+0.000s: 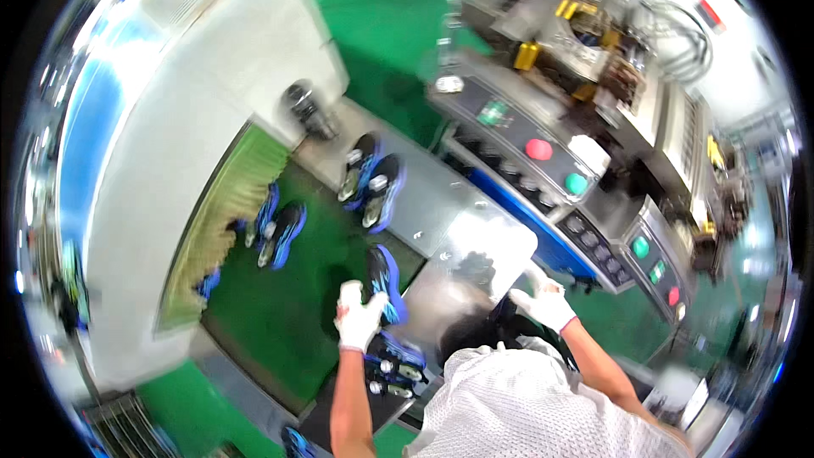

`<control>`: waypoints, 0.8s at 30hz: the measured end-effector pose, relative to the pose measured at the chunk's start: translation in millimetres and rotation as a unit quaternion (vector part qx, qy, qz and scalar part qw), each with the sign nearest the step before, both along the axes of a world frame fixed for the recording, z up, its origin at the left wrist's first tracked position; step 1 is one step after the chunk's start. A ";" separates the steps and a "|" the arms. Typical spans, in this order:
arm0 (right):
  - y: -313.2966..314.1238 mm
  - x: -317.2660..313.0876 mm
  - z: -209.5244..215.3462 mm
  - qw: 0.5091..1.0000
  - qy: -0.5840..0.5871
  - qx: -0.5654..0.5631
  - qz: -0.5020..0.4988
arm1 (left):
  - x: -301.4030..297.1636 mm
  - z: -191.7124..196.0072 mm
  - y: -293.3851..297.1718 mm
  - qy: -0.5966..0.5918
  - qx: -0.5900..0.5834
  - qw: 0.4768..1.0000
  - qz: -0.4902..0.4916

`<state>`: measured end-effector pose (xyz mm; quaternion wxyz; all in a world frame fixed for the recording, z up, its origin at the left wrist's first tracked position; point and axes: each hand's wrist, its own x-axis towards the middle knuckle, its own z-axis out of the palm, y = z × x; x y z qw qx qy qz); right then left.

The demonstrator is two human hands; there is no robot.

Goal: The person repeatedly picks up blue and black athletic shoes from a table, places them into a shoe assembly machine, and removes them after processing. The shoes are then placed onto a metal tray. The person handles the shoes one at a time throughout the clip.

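Observation:
My left hand [360, 315], in a white glove, has its fingers apart beside a black shoe with a blue-purple sole [386, 284]. Its thumb side meets the shoe's edge; I see no grip around it. My right hand [547, 301], also gloved, is over the right end of the metal table, fingers spread. Its lower fingertip overlaps a dark object [506, 305], too blurred to name. Just below my left hand lie more black and blue shoes [394, 365]. A pair of similar shoes [373, 182] rests farther off on the grey metal surface [432, 195].
Left of me, a green conveyor belt [280, 322] carries shoes [280, 233] by the strip curtain [225, 212] of a large white machine [203, 59]. On the right stands a machine with button panels [526, 140] and metal clamps [585, 42]. A dark cylindrical object [309, 110] sits at the far corner.

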<state>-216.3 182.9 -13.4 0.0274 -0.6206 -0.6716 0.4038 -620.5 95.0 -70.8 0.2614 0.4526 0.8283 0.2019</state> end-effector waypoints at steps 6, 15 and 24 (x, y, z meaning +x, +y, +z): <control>-9.2 33.0 56.8 0.869 0.377 -0.263 -0.186 | 208.9 156.5 55.1 -0.508 0.192 0.838 -0.047; -48.5 186.2 74.6 0.515 0.767 -0.294 -0.247 | 372.9 195.4 152.8 -0.469 0.025 0.736 -0.487; -102.2 324.4 146.9 0.503 0.834 0.086 -0.210 | 544.9 220.5 151.9 -0.479 0.131 0.764 -0.412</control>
